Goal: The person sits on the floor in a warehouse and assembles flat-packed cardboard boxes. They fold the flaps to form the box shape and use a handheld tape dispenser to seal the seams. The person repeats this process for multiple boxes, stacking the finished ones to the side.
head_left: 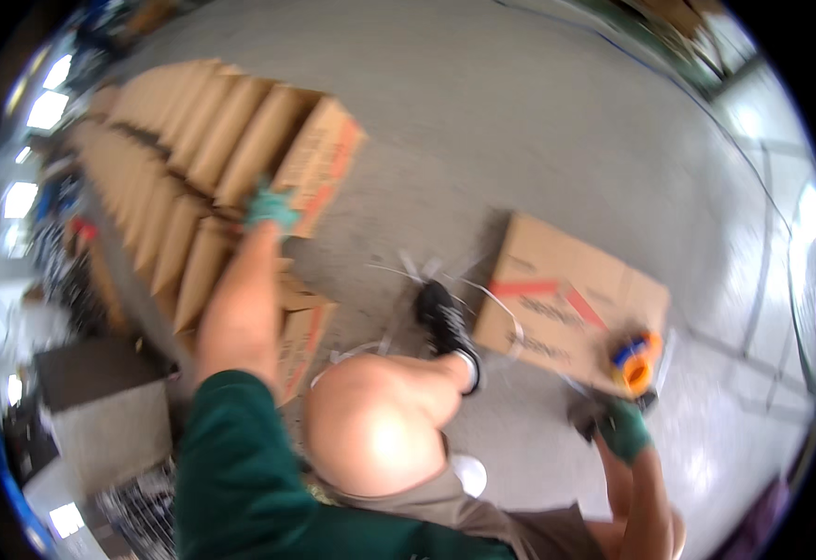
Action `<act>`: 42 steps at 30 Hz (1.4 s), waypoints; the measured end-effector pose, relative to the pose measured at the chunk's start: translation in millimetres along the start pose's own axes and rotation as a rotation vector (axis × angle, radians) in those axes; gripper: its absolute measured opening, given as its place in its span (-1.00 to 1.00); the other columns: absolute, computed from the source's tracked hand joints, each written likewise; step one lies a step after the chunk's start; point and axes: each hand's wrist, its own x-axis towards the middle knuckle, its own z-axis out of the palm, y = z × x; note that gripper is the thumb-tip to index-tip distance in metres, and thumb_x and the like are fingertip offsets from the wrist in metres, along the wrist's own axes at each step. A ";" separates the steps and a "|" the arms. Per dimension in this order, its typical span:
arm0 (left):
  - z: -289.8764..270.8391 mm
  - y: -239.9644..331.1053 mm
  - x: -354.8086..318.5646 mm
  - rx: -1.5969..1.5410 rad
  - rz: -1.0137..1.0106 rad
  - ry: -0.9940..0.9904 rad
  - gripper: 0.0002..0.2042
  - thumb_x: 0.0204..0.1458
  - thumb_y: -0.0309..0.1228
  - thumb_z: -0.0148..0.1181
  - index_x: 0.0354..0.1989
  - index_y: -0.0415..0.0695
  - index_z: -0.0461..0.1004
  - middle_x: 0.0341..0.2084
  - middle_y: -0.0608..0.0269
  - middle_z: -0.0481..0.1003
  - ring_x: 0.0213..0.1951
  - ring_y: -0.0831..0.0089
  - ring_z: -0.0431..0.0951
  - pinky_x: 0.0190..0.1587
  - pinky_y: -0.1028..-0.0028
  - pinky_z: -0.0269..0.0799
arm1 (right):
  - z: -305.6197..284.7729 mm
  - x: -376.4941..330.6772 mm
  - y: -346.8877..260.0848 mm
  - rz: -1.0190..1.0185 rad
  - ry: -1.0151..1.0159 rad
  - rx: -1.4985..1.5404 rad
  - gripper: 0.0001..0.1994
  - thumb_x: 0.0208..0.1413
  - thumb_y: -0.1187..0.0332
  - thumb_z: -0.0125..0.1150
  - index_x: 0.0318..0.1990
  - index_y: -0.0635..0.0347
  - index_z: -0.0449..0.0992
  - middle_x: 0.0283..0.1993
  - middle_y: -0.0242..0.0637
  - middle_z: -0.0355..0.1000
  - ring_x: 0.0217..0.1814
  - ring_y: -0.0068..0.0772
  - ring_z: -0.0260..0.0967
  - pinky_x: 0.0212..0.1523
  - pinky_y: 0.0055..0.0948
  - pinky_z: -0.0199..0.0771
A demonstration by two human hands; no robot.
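My left hand (272, 208), in a green glove, grips the edge of the nearest cardboard box (319, 163) in a row of tightly packed, open brown boxes with red markings. Its fingers reach over the box's edge and are somewhat blurred. On the right, my green-gloved right hand (624, 429) is low beside a dark shape that looks like my other shoe (585, 413); its fingers are hidden or smeared. Just beyond that hand, an orange and blue tape dispenser (634, 364) rests on a flattened cardboard box (566, 299) on the floor.
White straps (417, 266) lie loose on the grey floor (445, 121) near my black shoe (445, 322). Another row of boxes (160, 233) stands closer, with one box (300, 345) below my left arm. A dark-topped grey block (104, 411) sits at lower left. A cable (706, 112) runs along the right.
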 end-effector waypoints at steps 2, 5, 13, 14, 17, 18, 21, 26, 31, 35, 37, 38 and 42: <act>-15.1 11.8 -23.8 0.049 -0.026 0.145 -0.52 0.07 -0.11 0.27 0.23 0.45 0.44 0.55 0.33 -0.28 0.48 -0.15 -0.10 0.39 -0.26 -0.01 | -5.0 6.5 4.5 0.033 0.060 -0.066 -0.78 0.04 0.46 0.18 -0.12 0.18 0.55 -0.18 -0.04 0.52 -0.07 0.14 0.46 -0.06 -0.10 0.45; -36.6 40.3 -38.1 0.062 0.285 0.416 -0.65 0.10 -0.32 0.21 0.09 0.23 0.59 0.51 0.27 -0.09 0.47 -0.03 -0.03 0.37 -0.13 0.09 | -17.0 22.8 3.6 0.246 0.201 -0.218 -0.63 0.09 0.40 0.23 0.09 0.15 0.49 0.03 0.03 0.47 0.03 0.15 0.44 0.01 -0.09 0.45; -25.4 260.5 -98.1 0.021 0.996 -0.292 -0.50 0.14 -0.39 0.00 0.32 -0.03 0.35 0.12 -0.08 0.50 0.10 0.08 0.54 0.18 0.25 0.43 | 16.3 62.6 42.9 0.514 0.248 -0.310 -0.29 0.14 0.15 0.30 0.45 -0.24 0.17 0.18 0.11 0.36 0.20 0.13 0.39 0.24 -0.02 0.36; -18.8 290.9 -123.3 -0.023 0.929 -0.391 -0.47 0.13 -0.38 0.01 0.34 -0.07 0.32 0.13 -0.08 0.49 0.12 0.04 0.53 0.20 0.23 0.41 | 22.4 66.1 51.9 0.524 0.246 -0.298 -0.30 0.14 0.14 0.29 0.44 -0.25 0.18 0.16 0.10 0.37 0.19 0.14 0.39 0.24 -0.01 0.35; 43.3 348.1 -166.0 -0.173 0.820 -0.341 -0.38 0.13 -0.37 0.03 0.38 -0.35 0.13 0.21 -0.26 0.37 0.25 -0.03 0.40 0.28 0.25 0.33 | 46.0 81.2 82.3 0.524 0.314 -0.268 -0.46 0.18 0.17 0.24 0.33 -0.15 0.34 0.04 0.05 0.45 0.12 0.09 0.44 0.17 -0.08 0.41; 59.7 360.2 -173.5 -0.124 0.832 -0.286 -0.45 0.14 -0.37 0.04 0.31 -0.33 0.24 0.10 -0.23 0.48 0.12 -0.06 0.51 0.19 0.26 0.41 | 58.9 85.8 103.2 0.538 0.356 -0.113 -0.49 0.18 0.23 0.22 0.30 -0.10 0.36 0.03 0.05 0.46 0.10 0.10 0.45 0.13 -0.08 0.42; 144.9 350.8 -142.0 -0.761 0.488 -0.385 -0.59 0.04 -0.44 0.14 0.12 -0.22 0.40 -0.05 -0.17 0.55 0.06 0.01 0.54 0.10 0.24 0.44 | 64.9 98.3 104.5 0.420 0.434 -0.014 -0.66 0.17 0.44 0.12 0.12 0.07 0.48 -0.05 0.02 0.49 0.00 0.07 0.48 -0.03 -0.17 0.49; 152.4 393.5 -161.4 -0.923 0.465 -0.077 -0.69 0.06 -0.56 0.18 0.01 -0.15 0.45 -0.16 -0.03 0.59 -0.15 0.15 0.60 -0.08 0.26 0.51 | 90.6 83.5 154.0 0.380 0.624 0.026 -0.70 0.10 0.50 0.11 0.00 0.04 0.51 -0.12 0.08 0.49 -0.04 0.16 0.48 -0.09 -0.03 0.49; 81.9 359.4 -162.7 -1.578 0.362 -0.502 -0.71 0.07 -0.66 0.12 -0.03 -0.12 0.46 -0.15 0.16 0.56 -0.18 0.24 0.59 -0.10 0.20 0.58 | 43.6 91.9 104.0 0.439 0.568 0.020 -0.78 0.17 0.40 0.09 -0.04 0.02 0.52 -0.17 0.05 0.54 -0.08 0.12 0.52 -0.11 0.01 0.50; 18.8 322.5 -132.9 -1.676 0.442 -0.519 -0.60 0.06 -0.64 0.02 0.11 -0.11 0.42 -0.08 0.17 0.55 -0.08 0.25 0.60 -0.01 0.20 0.60 | 46.0 86.3 135.8 0.550 0.725 0.103 -0.78 0.25 0.29 0.07 0.00 -0.01 0.53 -0.11 0.04 0.56 -0.06 0.03 0.55 -0.07 -0.03 0.49; 6.0 293.7 -114.2 -1.510 0.369 -0.318 -0.50 0.12 -0.62 0.02 0.28 -0.02 0.29 0.04 0.25 0.50 -0.05 0.33 0.56 -0.06 0.30 0.56 | 59.5 86.4 151.0 0.599 0.616 0.174 -0.72 0.20 0.28 0.13 0.06 -0.03 0.52 -0.11 0.02 0.57 -0.06 0.09 0.54 -0.04 -0.05 0.51; -1.6 291.6 -120.3 -1.499 0.368 -0.323 -0.50 0.12 -0.63 0.04 0.28 -0.06 0.29 0.06 0.24 0.48 -0.01 0.34 0.53 0.00 0.32 0.50 | 65.2 86.0 159.5 0.626 0.569 0.208 -0.68 0.18 0.28 0.16 0.09 -0.05 0.52 -0.12 0.00 0.57 -0.05 0.12 0.53 -0.03 -0.07 0.51; -2.8 265.3 -126.5 -1.472 0.319 -0.284 -0.49 0.10 -0.67 0.10 0.28 -0.14 0.29 0.10 0.22 0.46 0.07 0.37 0.47 0.14 0.37 0.37 | 4.7 80.4 89.9 0.750 0.439 0.011 -0.72 0.20 0.20 0.17 0.00 0.05 0.52 -0.02 0.04 0.53 -0.01 0.15 0.50 0.03 -0.03 0.48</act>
